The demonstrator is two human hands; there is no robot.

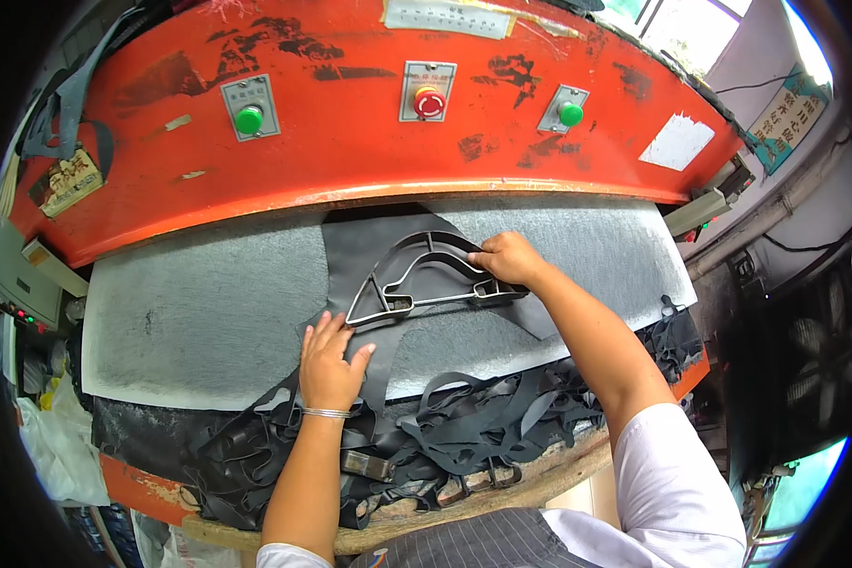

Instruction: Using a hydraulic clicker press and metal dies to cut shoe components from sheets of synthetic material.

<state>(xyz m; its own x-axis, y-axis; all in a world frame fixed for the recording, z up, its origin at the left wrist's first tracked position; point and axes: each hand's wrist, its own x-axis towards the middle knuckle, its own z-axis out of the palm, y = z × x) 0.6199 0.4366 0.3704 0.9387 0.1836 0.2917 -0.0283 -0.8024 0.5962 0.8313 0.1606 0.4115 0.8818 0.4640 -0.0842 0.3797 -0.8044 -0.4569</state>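
Note:
A metal cutting die point(424, 301), a curved outline of thin steel strip with cross braces, rests on a dark grey leather sheet point(352, 254). My right hand point(509, 259) grips the die's right end, thumb and fingers closed over its edge. Beside the die's pointed left tip, my left hand point(328, 365) lies on the leather with its fingers spread and nothing held. Under the sheet is a wide, pale grey cutting board point(199, 312) with a scratched surface.
Behind the board stands an orange press beam point(350, 142) with green buttons point(249, 119) and a red stop button point(429, 102). Tangled black leather offcuts point(483, 417) heap along the near edge, with a small metal block point(367, 466) among them. A fan point(824, 360) stands at right.

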